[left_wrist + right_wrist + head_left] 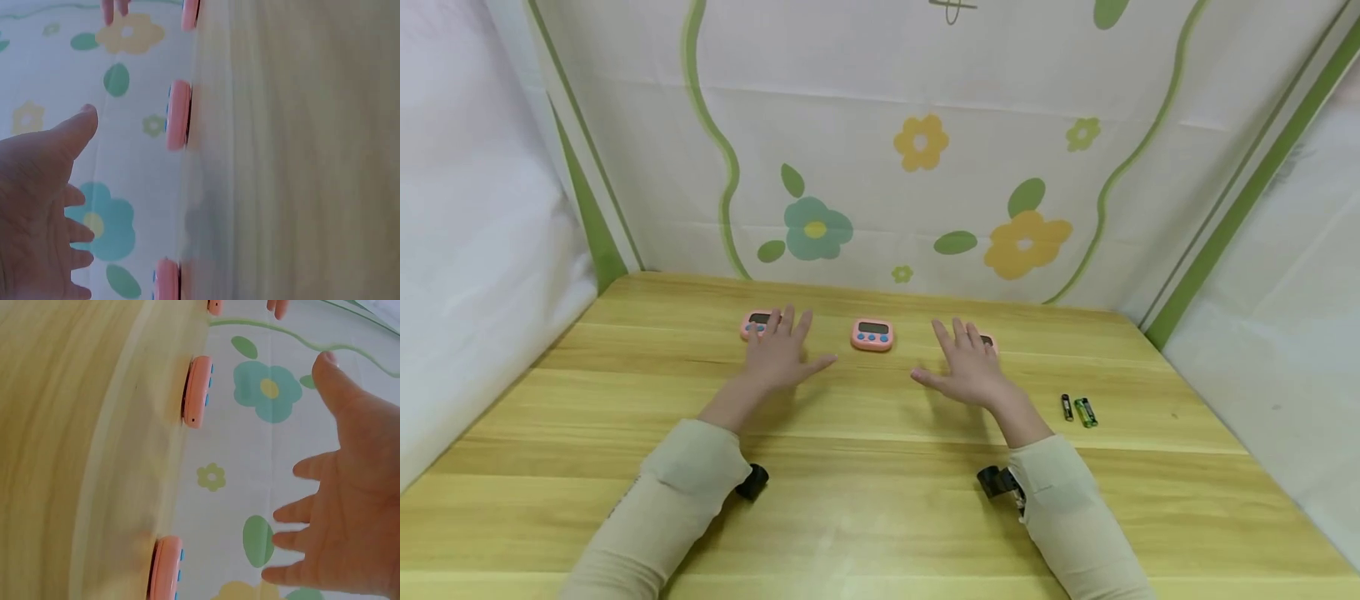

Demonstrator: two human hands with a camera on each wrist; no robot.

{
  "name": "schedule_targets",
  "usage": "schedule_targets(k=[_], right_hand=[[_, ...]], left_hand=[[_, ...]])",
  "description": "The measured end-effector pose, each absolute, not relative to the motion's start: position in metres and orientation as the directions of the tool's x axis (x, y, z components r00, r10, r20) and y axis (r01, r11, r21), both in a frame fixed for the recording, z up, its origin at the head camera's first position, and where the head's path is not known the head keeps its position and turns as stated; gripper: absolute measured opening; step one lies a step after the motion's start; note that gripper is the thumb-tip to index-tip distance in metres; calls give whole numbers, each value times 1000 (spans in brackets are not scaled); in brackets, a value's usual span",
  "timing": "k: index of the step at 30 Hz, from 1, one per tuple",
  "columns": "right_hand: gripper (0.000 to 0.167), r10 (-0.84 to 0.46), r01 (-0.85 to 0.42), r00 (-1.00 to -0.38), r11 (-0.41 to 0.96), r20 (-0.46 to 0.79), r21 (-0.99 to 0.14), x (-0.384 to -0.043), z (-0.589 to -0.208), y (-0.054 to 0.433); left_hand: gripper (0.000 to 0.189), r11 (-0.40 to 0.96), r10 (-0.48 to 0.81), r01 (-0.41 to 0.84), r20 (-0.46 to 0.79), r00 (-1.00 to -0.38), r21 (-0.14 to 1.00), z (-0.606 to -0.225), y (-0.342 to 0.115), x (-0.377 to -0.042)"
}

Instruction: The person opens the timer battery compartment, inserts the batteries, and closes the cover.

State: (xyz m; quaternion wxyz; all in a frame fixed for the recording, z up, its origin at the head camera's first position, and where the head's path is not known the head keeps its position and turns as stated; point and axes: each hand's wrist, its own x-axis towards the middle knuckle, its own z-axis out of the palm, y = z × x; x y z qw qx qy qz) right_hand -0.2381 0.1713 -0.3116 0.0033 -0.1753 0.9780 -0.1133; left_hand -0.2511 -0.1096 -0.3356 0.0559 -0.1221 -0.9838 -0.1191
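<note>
Three pink digital timers with blue buttons lie in a row toward the back of the wooden table. My left hand [775, 358], fingers spread, hovers in front of the left timer [750, 325] and partly covers it. The middle timer [872, 335] lies between my two hands, its grey display and buttons facing up. On the other side my right hand [967, 367] is spread as well and hides most of the right timer [989, 342]. Both wrist views show the palms raised above the table, with a gap to the timers. Neither hand holds anything.
Right of my right hand, a small dark battery [1067, 407] lies beside green batteries [1086, 412]. A white cloth [865, 167] with printed flowers hangs behind the table's back edge. White fabric walls stand at both sides.
</note>
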Motion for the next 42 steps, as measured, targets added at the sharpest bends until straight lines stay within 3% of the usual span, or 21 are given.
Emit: schedule_targets(k=[10, 21, 30, 42], right_hand=[[85, -440, -434, -894, 795, 90, -424, -238, -316, 184], [80, -468, -485, -867, 712, 171, -508, -239, -324, 191], [80, -444, -419, -886, 643, 134, -641, -240, -325, 194], [62, -482, -262, -875, 384, 50, -885, -228, -314, 199]], left_hand=[[77, 883, 222, 272, 169, -960, 383, -340, -146, -275], [80, 735, 171, 256, 193, -966, 628, -350, -176, -292], [82, 522, 152, 145, 75, -986, 840, -364, -195, -300], [76, 447, 118, 148, 106, -987, 882, -376, -205, -309]])
